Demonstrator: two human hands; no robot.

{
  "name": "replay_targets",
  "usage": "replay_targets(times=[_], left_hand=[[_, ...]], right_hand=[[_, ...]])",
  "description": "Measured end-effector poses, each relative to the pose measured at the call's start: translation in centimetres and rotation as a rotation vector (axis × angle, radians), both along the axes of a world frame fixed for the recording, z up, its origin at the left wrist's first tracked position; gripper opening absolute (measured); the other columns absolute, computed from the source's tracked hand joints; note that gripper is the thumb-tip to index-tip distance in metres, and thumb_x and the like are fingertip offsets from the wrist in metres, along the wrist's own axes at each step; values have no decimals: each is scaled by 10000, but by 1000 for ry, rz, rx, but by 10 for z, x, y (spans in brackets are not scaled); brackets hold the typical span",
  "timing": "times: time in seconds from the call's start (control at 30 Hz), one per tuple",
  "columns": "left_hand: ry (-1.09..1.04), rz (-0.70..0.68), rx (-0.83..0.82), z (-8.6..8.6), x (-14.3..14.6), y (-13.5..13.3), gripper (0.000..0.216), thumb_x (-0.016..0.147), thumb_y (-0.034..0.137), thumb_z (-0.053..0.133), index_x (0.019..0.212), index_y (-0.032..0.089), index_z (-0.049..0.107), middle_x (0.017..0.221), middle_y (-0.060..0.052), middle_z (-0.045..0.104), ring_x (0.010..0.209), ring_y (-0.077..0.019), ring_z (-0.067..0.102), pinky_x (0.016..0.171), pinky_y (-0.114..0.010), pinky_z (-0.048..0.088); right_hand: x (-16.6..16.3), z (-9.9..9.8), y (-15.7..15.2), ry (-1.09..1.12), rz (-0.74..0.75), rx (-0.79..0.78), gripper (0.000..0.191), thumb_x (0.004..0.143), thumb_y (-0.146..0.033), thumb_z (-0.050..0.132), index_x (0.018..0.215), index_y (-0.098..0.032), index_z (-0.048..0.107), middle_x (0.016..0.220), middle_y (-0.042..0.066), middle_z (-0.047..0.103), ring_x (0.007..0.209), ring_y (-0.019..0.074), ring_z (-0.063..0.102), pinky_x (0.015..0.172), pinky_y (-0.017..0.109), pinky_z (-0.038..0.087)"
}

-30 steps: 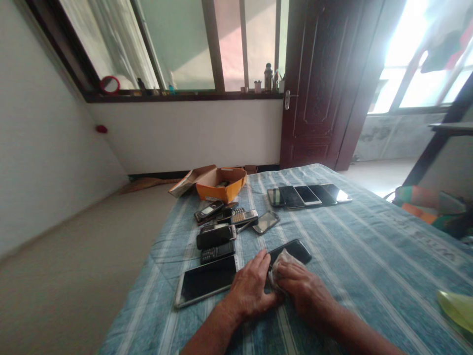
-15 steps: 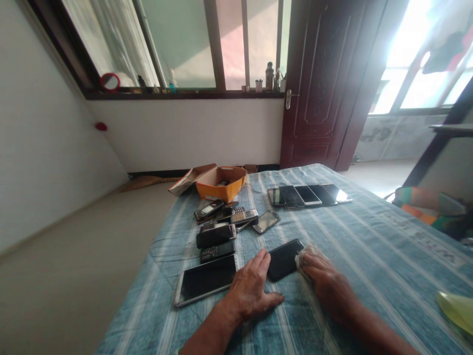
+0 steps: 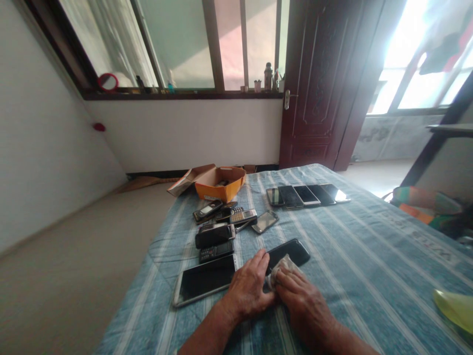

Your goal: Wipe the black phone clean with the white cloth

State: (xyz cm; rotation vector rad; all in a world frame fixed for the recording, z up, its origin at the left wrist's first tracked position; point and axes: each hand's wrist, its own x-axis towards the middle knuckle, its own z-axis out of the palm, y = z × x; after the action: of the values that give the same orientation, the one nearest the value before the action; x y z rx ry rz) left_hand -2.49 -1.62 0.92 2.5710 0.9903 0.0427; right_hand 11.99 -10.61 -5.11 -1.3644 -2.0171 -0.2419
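Observation:
A black smartphone lies flat, screen up, on the striped cloth. My left hand is against its left end, fingers stretched out and thumb apart; the contact is partly hidden. My right hand is closed on a crumpled whitish cloth and presses it on the lower left part of that phone. Left of my left hand lies a larger white-framed device with a dark screen. Beyond it are a black keypad phone and a dark phone.
Further back are several older phones in a loose heap and a grey smartphone. Behind them stands an open orange box. A row of several smartphones lies at the back right. Something yellow-green is at the right edge.
My right hand has moved left with the cloth, from the phone's right end to its lower left part, close to my left hand. The left hand has stayed nearly in place.

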Motion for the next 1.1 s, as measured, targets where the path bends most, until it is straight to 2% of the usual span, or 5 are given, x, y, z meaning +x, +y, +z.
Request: replay_targets(times=[0.23,0.37,0.57,0.77,1.1], left_hand=[[-1,20,-43,3,-1,-1,925,658,473,680,1416,57,350,1519,-180,259,1376,-295,305,1120,-379,284],[-11,18,-42,2,-1,-1,928,657,482,680,1416,63,350,1517,-179,267,1376,-291,305,1119,-371,285],[-11,7,-12,0,0,0,826,674,390,613,1406,92,373,1509,-165,294,1363,-283,336,1112,-377,301],[-11,-3,3,-1,-1,1,830,683,410,608,1403,70,373,1505,-174,301,1362,-281,339,1110,-367,306],[-2,19,-49,6,-2,-3,927,662,493,687,1417,72,351,1517,-175,271,1378,-292,303,1122,-374,279]], right_hand=[[31,-5,-9,-47,-133,-8,407,807,-6,426,1112,-172,638,1157,74,655,1094,232,591,972,389,478],[26,-11,-14,-74,-208,43,389,838,-36,403,1128,-166,628,1163,97,649,1100,245,587,949,412,491],[2,-7,-10,-35,-43,67,321,842,-64,431,1082,-142,628,1104,115,662,1058,243,606,940,401,501],[4,-1,-11,7,-11,5,348,849,-61,419,1109,-167,626,1118,101,664,1050,233,613,958,393,493],[41,-4,-13,-18,-265,-21,388,837,-42,400,1066,-208,665,1162,66,658,1097,221,598,976,382,474]])
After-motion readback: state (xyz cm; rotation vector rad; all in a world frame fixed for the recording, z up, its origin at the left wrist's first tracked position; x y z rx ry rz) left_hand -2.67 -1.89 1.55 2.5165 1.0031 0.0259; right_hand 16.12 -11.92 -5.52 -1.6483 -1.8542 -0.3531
